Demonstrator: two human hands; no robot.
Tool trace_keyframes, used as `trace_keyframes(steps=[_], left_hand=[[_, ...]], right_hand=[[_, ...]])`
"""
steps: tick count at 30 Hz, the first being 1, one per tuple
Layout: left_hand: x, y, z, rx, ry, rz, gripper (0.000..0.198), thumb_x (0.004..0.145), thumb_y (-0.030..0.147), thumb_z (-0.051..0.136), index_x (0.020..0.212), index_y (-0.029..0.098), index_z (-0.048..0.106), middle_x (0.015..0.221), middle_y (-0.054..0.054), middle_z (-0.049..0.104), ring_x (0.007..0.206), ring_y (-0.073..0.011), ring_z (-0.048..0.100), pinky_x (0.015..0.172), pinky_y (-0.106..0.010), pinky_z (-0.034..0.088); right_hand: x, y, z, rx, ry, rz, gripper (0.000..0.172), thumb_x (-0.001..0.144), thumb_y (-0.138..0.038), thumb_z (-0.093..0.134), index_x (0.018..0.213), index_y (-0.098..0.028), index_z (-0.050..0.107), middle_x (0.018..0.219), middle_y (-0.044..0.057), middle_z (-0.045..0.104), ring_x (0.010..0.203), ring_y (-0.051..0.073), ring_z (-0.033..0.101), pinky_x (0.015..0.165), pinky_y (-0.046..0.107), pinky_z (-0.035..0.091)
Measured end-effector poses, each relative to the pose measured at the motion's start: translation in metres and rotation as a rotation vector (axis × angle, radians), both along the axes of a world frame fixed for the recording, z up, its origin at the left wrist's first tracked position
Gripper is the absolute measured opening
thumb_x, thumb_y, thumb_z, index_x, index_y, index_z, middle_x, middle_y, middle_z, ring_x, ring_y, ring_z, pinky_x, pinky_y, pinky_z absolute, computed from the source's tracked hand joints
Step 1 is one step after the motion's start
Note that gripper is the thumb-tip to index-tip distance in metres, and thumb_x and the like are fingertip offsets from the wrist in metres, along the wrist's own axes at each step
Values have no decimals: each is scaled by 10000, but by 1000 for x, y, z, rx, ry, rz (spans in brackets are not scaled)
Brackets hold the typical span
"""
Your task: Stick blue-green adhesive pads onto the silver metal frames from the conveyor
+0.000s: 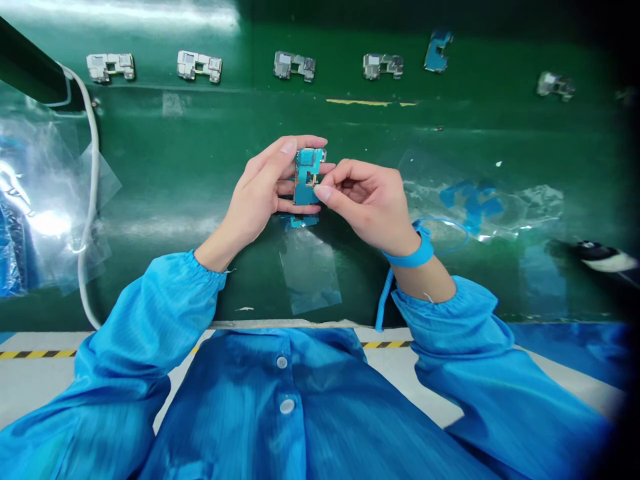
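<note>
Circuit board (305, 195) sits above the middle of the worktop (240, 120), left hand (256, 190) grasping it, right hand (373, 200) with fingertips at its edge, grip there unclear; best steadied by the rim, touch light.

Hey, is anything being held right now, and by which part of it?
The left hand holds a blue circuit board by its short ends; the right hand has fingers at its notched side, grip unclear.
</note>
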State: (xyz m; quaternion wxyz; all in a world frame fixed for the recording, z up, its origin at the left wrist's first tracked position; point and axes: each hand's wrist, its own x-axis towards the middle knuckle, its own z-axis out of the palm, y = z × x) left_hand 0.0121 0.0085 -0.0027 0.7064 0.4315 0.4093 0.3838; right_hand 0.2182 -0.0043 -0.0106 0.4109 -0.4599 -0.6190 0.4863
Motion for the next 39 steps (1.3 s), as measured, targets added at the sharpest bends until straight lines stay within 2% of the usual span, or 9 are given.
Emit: trace_keyframes(steps=[5,10,15,21,25,31,39], left_hand=[[0,0,0,-8,-120,-2,383,1133,521,533,1338,255,717,1265,-64,851,1068,-278,855,793,-424,761],[0,-1,2,-6,10,-1,459,1154,535,476,1435,238,684,1232,-85,853,1070,-258,849,819,-372,748],[-1,-2,3,-19,-124,-7,400,1148,491,528,1377,217,709,1264,-81,844,1028,-259,852,797,-408,762],[0,-1,2,-30,-54,-10,417,1152,526,503,1404,256,697,1274,-76,838,1081,-268,854,833,-396,757],[0,-2,3,-13,-90,-7,400,1148,503,502,1378,245,704,1306,-85,837,1052,-263,858,816,-397,756],[1,-6,10,-4,7,-5,598,1084,671,540,1469,231,664,1350,-89,839,1126,-271,850,862,-361,743],[1,-5,10,6,-6,-12,573,1083,648,543,1452,233,683,1330,-99,843,1146,-298,853,872,-404,747]], right_hand=[[0,0,-1,-15,17,-6,489,894,-705,879,835,-245,724,843,46,694,975,257,745,803,398,648],[0,0,-2,-2,29,-4,487,895,-702,882,831,-245,727,843,40,701,920,237,724,794,393,646],[2,1,-3,-4,-2,-10,501,891,-721,875,827,-249,721,843,39,709,917,236,714,781,386,643],[2,1,-3,5,-7,-7,494,902,-705,875,823,-245,713,840,49,708,1015,266,743,806,386,655],[1,1,-2,20,13,-8,495,902,-700,879,812,-242,713,829,46,711,1015,266,755,812,387,657],[1,0,-3,6,23,-12,483,895,-682,893,816,-237,723,828,45,724,1016,265,771,817,377,662],[1,0,-4,6,50,-8,429,906,-631,905,823,-244,739,845,54,743,1141,306,791,845,391,679]])
